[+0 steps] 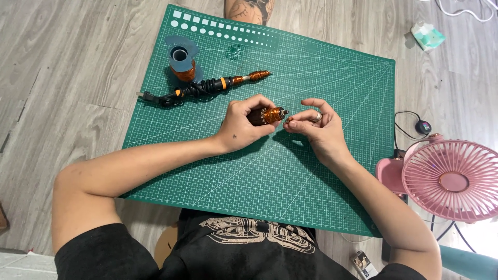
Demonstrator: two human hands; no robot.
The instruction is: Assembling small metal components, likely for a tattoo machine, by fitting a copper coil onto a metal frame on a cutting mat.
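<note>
Floor: grey wood boards, with the green cutting mat (321,171) lying on them in front of the person.
Spool: a spool of copper wire (182,62) stands at the top left of the mat, well apart from the hands.
Corded tool: a black and orange tool with a cord (207,86) lies just below the spool, its copper-wrapped tip pointing right.
Left hand: the left hand (243,127) is curled shut around a dark handle with copper wire wound on its end (267,115). The handle sits near the middle of the mat, held just above it and pointing right.
Right hand: the right hand (317,127) has its thumb and fingers pinched together right at the tip of the handle. It seems to hold a thin wire end or a tiny part, but that is too small to tell. There is a ring on one finger.
Fan: a pink fan (452,179) stands on the floor to the right of the mat, near the right arm.
What could go wrong: I think the thin wire could slip from the pinch and spring loose, so the neat coil comes undone. A hard pull could snap it. Air from the fan, if it is on, could push a loose wire end about.
</note>
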